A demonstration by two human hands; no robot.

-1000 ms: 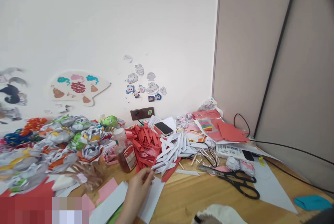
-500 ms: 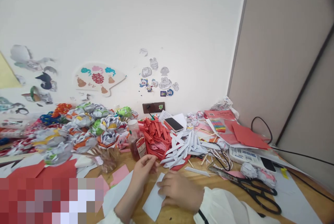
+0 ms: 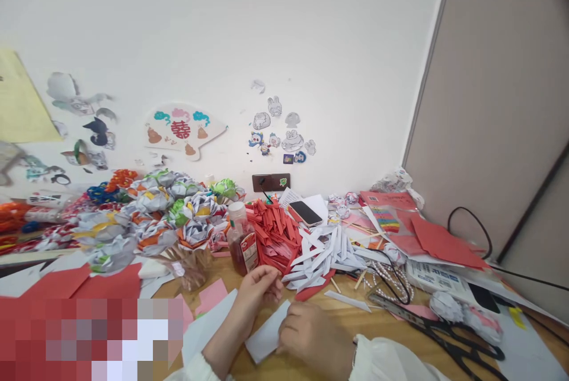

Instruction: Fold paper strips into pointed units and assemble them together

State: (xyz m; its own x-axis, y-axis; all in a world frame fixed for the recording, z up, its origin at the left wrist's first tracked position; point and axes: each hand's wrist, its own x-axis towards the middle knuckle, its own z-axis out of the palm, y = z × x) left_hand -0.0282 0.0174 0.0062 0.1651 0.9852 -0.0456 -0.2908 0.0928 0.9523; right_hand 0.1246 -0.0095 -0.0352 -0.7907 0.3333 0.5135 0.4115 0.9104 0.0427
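Note:
A white rectangle of paper (image 3: 267, 333) slants over the wooden table in front of me. My right hand (image 3: 313, 333) is closed on its right edge, fingers curled over it. Just beyond the paper's left side, my left hand (image 3: 260, 292) is closed, thumb and fingertips drawn together; anything between them is too small to make out. Close behind that hand stands a bottle of dark red-brown liquid (image 3: 240, 245) with a white cap. Folded white paper strips (image 3: 322, 256) and folded red paper strips (image 3: 275, 230) lie heaped past my hands.
Large black scissors (image 3: 444, 333) lie at right, near crumpled paper balls (image 3: 446, 306). A phone (image 3: 305, 213) rests behind the white strips. Crumpled paper bundles (image 3: 164, 209) crowd the back left. White sheets (image 3: 208, 325) and red sheets (image 3: 57, 283) cover the left side.
The view has swung a little to the left, so everything sits further right. The white paper has tilted slightly in my right hand. My left hand's fingers have curled in more.

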